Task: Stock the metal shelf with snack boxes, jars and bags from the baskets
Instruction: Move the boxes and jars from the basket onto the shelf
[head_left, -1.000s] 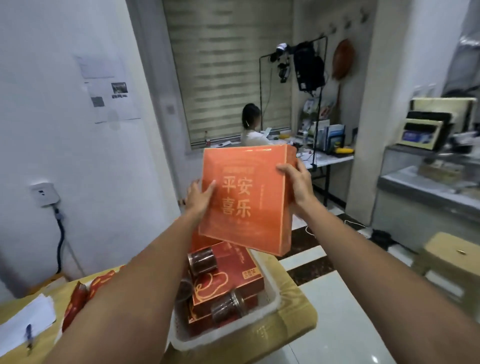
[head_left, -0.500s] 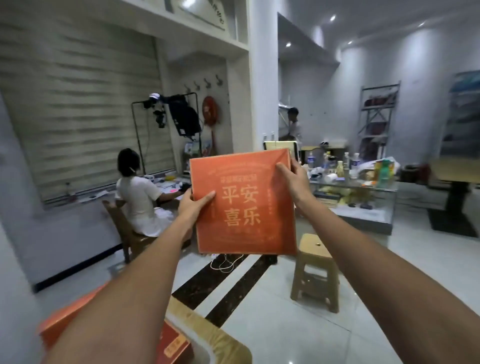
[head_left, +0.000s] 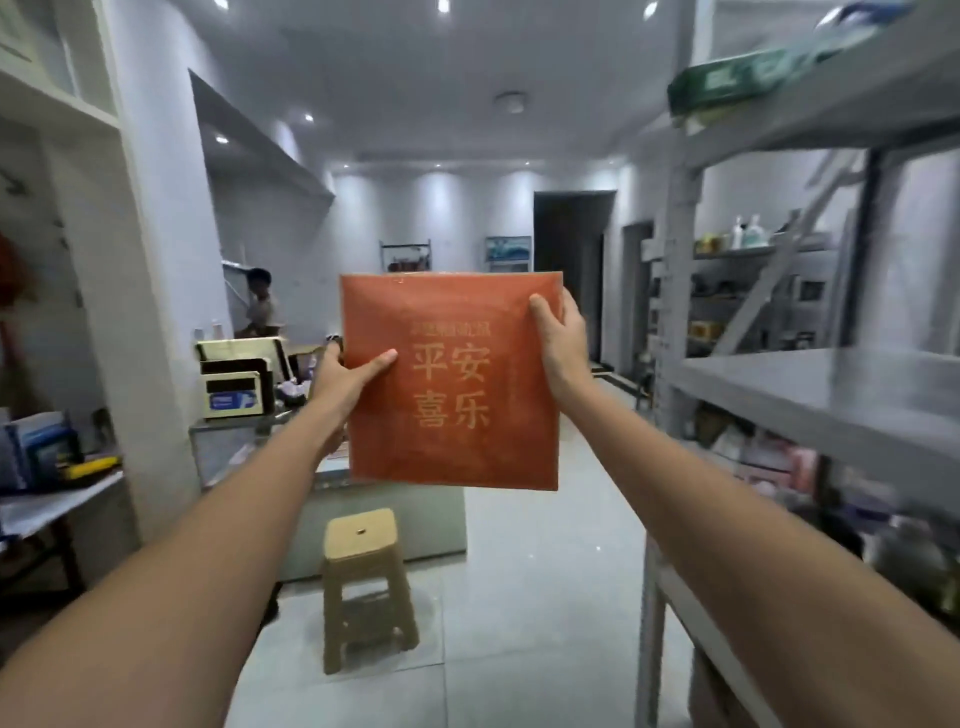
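Carrying orange snack box (head_left: 452, 384) upright at 12 o'clock, left hand (head_left: 343, 376) and right hand (head_left: 563, 338) clamped on opposite edges. Advice: turn to metal shelf (head_left: 831, 395) at 3 o'clock, tip flat, slide onto tier.

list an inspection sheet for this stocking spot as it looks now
surface: metal shelf at right, grey boards; a green pack lies on the top board.
job's things: orange box held upright in the air, left of the shelf, not yet on it.
clutter: blurred goods on the lower boards; a stool stands below the box.
grips: left hand grips the box's left edge, thumb on the front; right hand grips the right edge higher up.
cables: nothing seen.
surroundings: a counter behind the stool; a person far behind at left.
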